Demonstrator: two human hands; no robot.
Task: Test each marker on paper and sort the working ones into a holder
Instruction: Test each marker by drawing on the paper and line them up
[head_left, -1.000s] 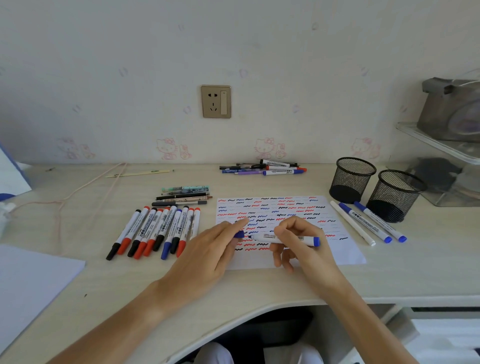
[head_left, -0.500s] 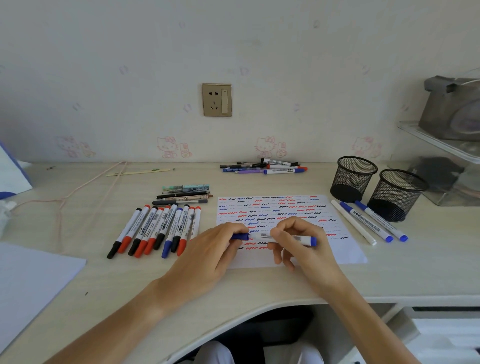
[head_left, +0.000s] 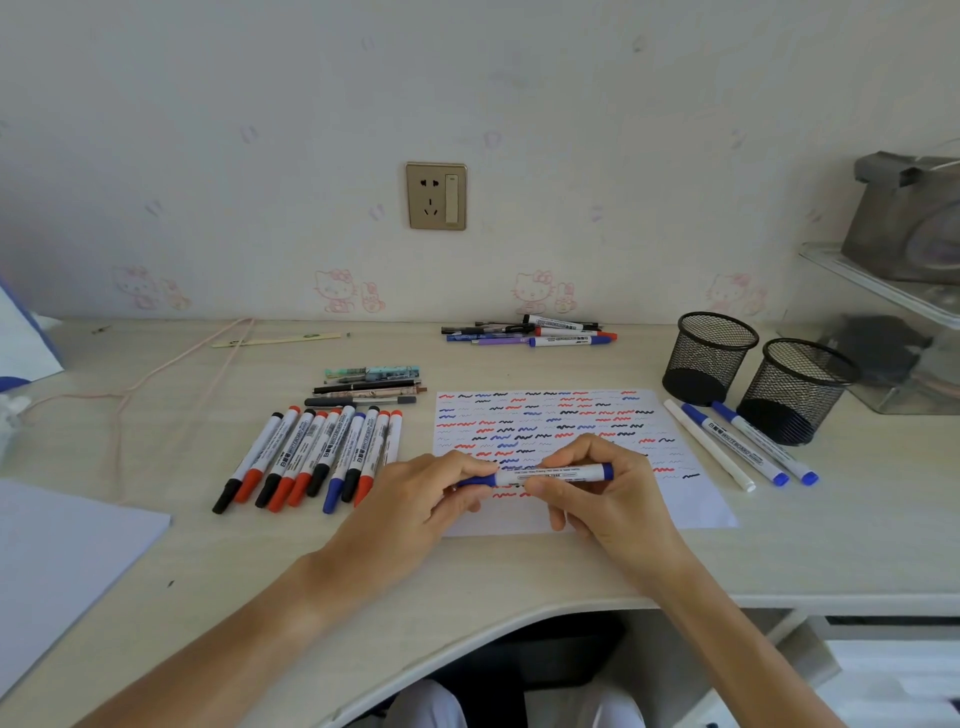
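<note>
A blue whiteboard marker lies level between both hands over the scribbled test paper. My left hand pinches its blue cap end. My right hand grips the white barrel. The cap sits against the barrel. Two black mesh holders stand at the right. Three markers lie on the desk in front of them. A row of several red, black and blue markers lies left of the paper.
Several pens lie behind the marker row, and another pile of pens sits by the wall. A white sheet covers the desk's front left. A pink cord runs across the left. A clear shelf unit stands at the far right.
The blue cap in my left hand has come together with the marker in my right hand. The marker rose slightly off the paper and now lies level.
</note>
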